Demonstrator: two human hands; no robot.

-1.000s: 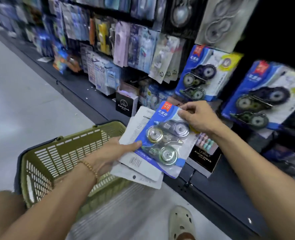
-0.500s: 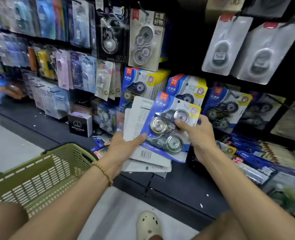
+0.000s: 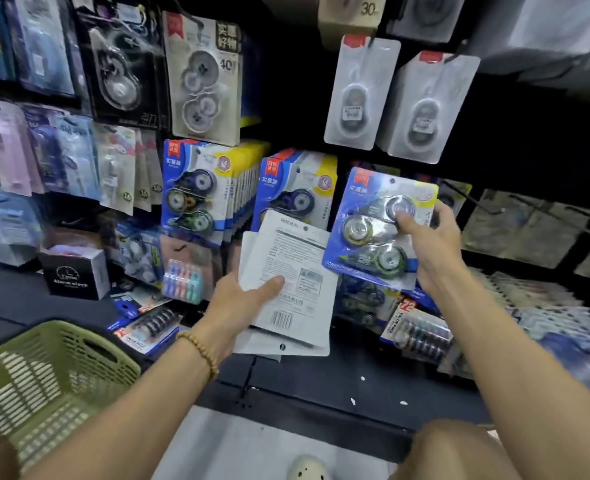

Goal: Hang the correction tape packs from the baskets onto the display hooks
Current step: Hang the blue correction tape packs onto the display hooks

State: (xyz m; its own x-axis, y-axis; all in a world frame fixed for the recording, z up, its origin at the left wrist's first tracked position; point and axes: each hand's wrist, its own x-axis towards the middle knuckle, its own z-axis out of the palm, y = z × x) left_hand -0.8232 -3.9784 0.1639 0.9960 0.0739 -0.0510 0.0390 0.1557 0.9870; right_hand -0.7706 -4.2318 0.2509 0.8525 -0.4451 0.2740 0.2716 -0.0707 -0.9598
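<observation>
My right hand [image 3: 428, 237] grips a blue correction tape pack [image 3: 373, 230] with three tape rollers, held upright in front of the display wall, right of two hanging rows of like packs [image 3: 196, 192]. A bare black hook [image 3: 466, 197] sticks out just right of the pack's top. My left hand [image 3: 238, 303] holds a small stack of packs [image 3: 286, 271] back side up, white with a barcode, lower and to the left. The green basket [image 3: 44, 372] sits at the lower left.
Grey and white carded tape packs [image 3: 401, 98] hang above. A dark shelf [image 3: 321, 386] below carries a small black-and-white box [image 3: 75, 271] and loose blister packs [image 3: 418, 330]. Other stationery hangs to the left. My foot [image 3: 305, 467] shows on the pale floor.
My right hand has pulled the blue pack off the stack and lifted it up and to the right toward the wall. My view has swung closer to the display.
</observation>
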